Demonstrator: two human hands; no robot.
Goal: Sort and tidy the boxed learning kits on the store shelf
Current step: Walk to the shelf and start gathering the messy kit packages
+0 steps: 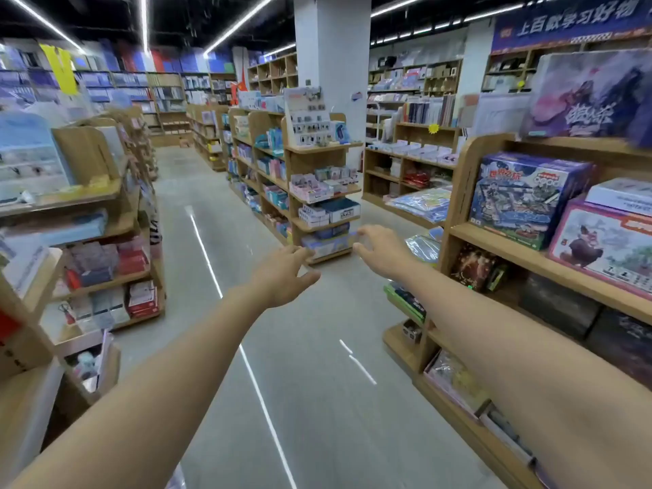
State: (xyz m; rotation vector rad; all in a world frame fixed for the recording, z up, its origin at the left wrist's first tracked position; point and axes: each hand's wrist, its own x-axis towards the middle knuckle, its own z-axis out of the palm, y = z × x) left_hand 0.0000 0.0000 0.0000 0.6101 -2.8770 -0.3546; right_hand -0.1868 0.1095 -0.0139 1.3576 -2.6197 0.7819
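**Hands empty over the aisle, kits off to the right**

Both arms reach forward above the floor (310, 400) of a shop aisle. The left hand (282, 273) has its fingers loosely spread, thumb out, and holds nothing. The right hand (381, 254) is blurred; its fingers look extended and slightly apart, with nothing between them.

The boxed kits stand on the wooden shelf unit (536, 261) at the right, well apart from both hands. A blue box (525, 197) sits beside a pink box (607, 245), and a white box (621, 195) rests on top of the pink one.

The likeliest trouble is that stack. If the pink box is pulled out first, the white box could slide off. The pink box also sits at the shelf's front edge, so a careless tug or a brush from the right forearm, which passes near the shelf, might tip it into the aisle. On the top board a large purple box (596, 97) seems to lean back, and jolting the unit could shift it.

The unit's curved side panel (458, 192) stands between the right hand and the blue box, so I judge the reach must come round from the front. Dark boxes (561, 305) fill the shelf below. Further off are an end display (317, 192), a white pillar (331, 65) and another shelf unit (88, 241) at the left.
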